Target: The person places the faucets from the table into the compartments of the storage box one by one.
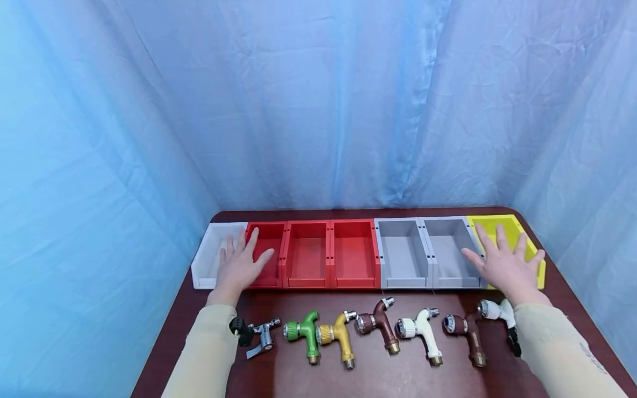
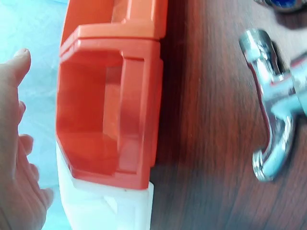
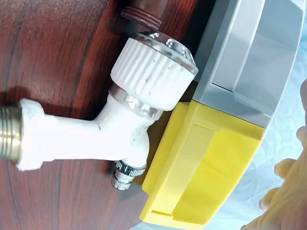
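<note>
The left hand [image 1: 240,271] is spread over the white box [image 1: 204,281] and the neighbouring red box [image 1: 266,282], fingers wide and holding nothing; the right hand [image 1: 510,271], just as wide and just as free, is over the yellow box [image 1: 541,276]. Taps lie on the table in front of the boxes: the silver tap [image 1: 265,335] at the left hand's five o'clock, the green tap [image 1: 309,333] and yellow tap [image 1: 342,334] at its four o'clock, the end white tap [image 1: 505,312] near the right hand's seven o'clock. Any grip would probably do best from straight above, round a tap's body rather than its knob; the green and yellow taps sit close, so narrow fingers seem wise. The right sleeve [image 1: 557,348] should be kept off the end white tap.
</note>
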`<state>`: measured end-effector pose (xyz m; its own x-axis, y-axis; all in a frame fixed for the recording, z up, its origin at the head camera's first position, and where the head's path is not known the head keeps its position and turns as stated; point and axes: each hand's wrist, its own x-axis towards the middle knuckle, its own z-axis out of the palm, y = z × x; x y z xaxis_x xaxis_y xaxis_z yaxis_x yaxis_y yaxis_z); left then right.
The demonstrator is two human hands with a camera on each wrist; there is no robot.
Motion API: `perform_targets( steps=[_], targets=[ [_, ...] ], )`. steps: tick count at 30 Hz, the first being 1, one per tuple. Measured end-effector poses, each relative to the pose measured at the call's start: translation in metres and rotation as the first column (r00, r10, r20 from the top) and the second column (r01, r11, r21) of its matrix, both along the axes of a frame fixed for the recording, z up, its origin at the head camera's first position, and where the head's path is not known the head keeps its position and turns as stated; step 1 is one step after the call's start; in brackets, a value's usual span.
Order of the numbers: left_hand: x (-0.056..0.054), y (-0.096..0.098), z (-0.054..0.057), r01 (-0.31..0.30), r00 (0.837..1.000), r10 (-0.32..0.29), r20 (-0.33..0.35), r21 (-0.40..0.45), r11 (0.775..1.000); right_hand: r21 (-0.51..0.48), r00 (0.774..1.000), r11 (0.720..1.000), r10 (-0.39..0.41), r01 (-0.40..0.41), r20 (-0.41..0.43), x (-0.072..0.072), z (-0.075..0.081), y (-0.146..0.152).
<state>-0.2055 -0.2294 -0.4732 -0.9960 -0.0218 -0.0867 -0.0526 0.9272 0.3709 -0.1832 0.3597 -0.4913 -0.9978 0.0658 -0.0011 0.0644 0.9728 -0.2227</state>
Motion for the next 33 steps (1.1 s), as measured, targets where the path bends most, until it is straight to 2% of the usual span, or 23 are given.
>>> perform_targets(
  steps=[7,12,16,22,25,27,33],
  targets=[
    [-0.004,0.010,0.003,-0.004,0.998,-0.006,0.065,0.161,0.987,0.010,1.000,1.000,0.006,-0.006,0.009,0.006,0.002,0.005],
    [-0.004,0.017,0.002,-0.037,0.997,0.021,0.068,0.246,0.969,-0.006,1.000,1.000,0.015,-0.015,0.026,0.015,0.001,0.011],
    [-0.003,0.023,0.001,-0.077,0.996,0.057,0.070,0.334,0.940,-0.007,0.999,1.000,0.019,-0.019,0.051,0.022,-0.001,0.017],
    [-0.002,0.032,-0.002,-0.119,0.992,0.086,0.092,0.470,0.875,-0.018,0.995,1.000,0.007,-0.005,0.100,0.037,-0.006,0.029],
    [-0.002,0.033,-0.006,-0.150,0.988,0.113,0.100,0.540,0.828,-0.015,0.995,1.000,0.016,-0.015,0.096,0.043,-0.009,0.034],
    [-0.003,0.032,-0.008,-0.175,0.984,0.135,0.112,0.593,0.786,-0.019,0.995,1.000,0.023,-0.022,0.097,0.046,-0.012,0.037],
    [-0.003,0.031,-0.015,-0.257,0.966,0.154,0.206,0.749,0.611,-0.042,0.989,0.998,0.043,-0.038,0.138,0.058,-0.020,0.044]
  ],
)
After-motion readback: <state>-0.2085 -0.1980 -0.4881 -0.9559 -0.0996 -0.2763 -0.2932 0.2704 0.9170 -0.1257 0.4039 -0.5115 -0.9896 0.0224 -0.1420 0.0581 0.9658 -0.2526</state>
